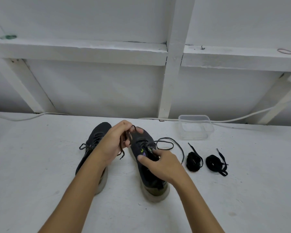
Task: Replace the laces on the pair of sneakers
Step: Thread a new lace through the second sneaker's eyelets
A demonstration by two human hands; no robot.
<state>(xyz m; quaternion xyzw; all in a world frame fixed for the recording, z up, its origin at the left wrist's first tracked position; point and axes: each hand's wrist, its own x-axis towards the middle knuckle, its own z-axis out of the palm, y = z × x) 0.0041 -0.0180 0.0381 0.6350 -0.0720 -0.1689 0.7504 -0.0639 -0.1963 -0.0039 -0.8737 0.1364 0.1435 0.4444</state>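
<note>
Head view: two dark sneakers stand side by side on the white tabletop (40,165), toes pointing away from the person. The left sneaker (94,140) is laced, its bow lying at its left side. The left hand (114,142) is raised between the shoes, its fingers (124,126) curled round a bunch of dark lace (128,137) whose ends hang below the palm. The right sneaker (146,165) shows green and purple marks by its eyelets. The right hand (161,163) rests on its upper, thumb and fingers pinched at the eyelet area; a loose loop of the same lace trails from there to the right across the tabletop. Just right of that loop lie two coiled black laces, the near coil (194,161) and the far coil (216,163), apart from each other. Behind them stands a clear plastic tub (196,126), near the wall. A white cable (242,117) runs along the back edge.
</note>
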